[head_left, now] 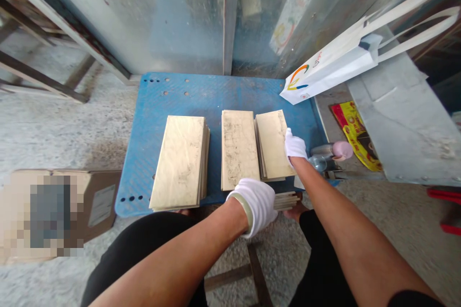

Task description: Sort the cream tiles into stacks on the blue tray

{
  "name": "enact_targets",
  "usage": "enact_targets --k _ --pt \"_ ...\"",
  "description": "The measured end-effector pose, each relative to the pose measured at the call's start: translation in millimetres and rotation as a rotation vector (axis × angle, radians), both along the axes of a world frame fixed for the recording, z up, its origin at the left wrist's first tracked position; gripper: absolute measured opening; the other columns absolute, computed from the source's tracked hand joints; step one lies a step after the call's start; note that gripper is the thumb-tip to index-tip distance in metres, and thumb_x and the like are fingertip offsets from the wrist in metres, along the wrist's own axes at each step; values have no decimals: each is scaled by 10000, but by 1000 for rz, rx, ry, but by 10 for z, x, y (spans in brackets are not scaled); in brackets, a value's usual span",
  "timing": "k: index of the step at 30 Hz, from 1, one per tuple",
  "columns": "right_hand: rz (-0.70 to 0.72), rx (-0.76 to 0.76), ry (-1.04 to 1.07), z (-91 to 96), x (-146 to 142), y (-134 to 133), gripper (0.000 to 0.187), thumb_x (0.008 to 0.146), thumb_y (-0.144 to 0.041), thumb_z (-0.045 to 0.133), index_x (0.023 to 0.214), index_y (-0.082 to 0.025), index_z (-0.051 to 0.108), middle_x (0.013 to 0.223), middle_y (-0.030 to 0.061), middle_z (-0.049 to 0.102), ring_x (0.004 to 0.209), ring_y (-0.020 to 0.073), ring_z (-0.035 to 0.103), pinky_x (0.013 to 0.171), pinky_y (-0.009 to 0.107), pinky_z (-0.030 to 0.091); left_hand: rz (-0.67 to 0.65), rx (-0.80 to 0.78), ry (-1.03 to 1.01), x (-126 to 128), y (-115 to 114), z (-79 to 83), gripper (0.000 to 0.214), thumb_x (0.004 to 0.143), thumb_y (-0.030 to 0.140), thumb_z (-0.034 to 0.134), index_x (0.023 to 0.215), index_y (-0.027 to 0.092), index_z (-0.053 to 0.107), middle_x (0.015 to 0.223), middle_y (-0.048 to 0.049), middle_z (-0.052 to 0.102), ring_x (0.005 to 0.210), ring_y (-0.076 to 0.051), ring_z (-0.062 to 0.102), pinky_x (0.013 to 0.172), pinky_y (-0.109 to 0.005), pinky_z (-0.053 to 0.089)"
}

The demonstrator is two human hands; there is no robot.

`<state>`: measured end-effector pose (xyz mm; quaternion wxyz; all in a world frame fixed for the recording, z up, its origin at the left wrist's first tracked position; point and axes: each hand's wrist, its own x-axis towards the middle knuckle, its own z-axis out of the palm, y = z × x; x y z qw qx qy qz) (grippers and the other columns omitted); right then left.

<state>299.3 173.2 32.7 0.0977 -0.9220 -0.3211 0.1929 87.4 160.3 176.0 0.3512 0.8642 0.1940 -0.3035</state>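
Three stacks of beige tiles lie on a blue platform: a left stack, a middle stack and a tilted right stack. My left hand, in a white glove, is curled over the near end of the middle stack, its fingers gripping tiles at the platform's front edge. My right hand, also gloved, presses on the right edge of the right stack with fingers closed around it.
A cardboard box sits on the concrete floor at left. A white paper bag leans at right, near a pink-capped bottle and a yellow-red packet. Metal sheeting stands behind the platform.
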Motion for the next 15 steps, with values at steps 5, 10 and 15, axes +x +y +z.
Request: enact_targets --k 5,10,15 --pt "-87 -24 -33 -11 -38 7 756 955 -580 186 913 -27 700 801 226 679 807 269 634 697 319 385 5 -4 2 9 21 -73 418 812 409 512 1027 93 681 879 -167 712 835 -332 683 725 -450 549" --pt "-122 -35 -90 -21 -71 -40 701 972 -524 178 907 -70 708 869 210 693 824 260 643 695 307 393 -1 5 8 13 15 -101 421 816 418 502 1029 99 677 866 -161 708 821 -324 680 718 -442 544" --pt "-122 -52 -134 -38 -62 -54 614 981 -453 218 891 -105 716 900 184 700 841 246 641 679 292 393 -3 11 -2 15 -6 -126 425 806 423 495 1020 104 678 865 -161 709 811 -331 677 701 -457 544"
